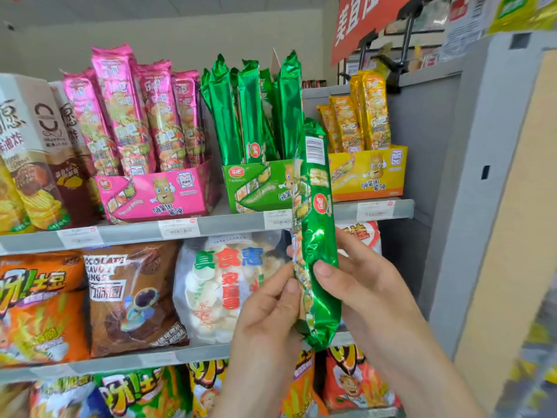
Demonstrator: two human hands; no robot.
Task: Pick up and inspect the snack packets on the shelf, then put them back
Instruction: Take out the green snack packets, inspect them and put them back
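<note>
grey shop shelf [232, 225], red sign [358, 22] overhead; my left hand [268, 309] and right hand [367, 285] both grip the green packet [316, 236]; price tags [178, 229] seem too blurred to read.

- held green packet [315, 236]: long, narrow, shiny foil, with a barcode near its top and a round red logo at mid-length. It stands upright, slightly tilted, just right of the frame's centre. The left hand [268, 309] pinches its lower left edge and the right hand [361, 285] grips it from the right.
- pink packets [135, 116]: upright in a pink box [159, 194], upper left.
- green packets [250, 116]: upright in a green box [256, 185], upper centre.
- yellow packets [361, 116]: upright in a yellow box [370, 173], right of centre.
</note>
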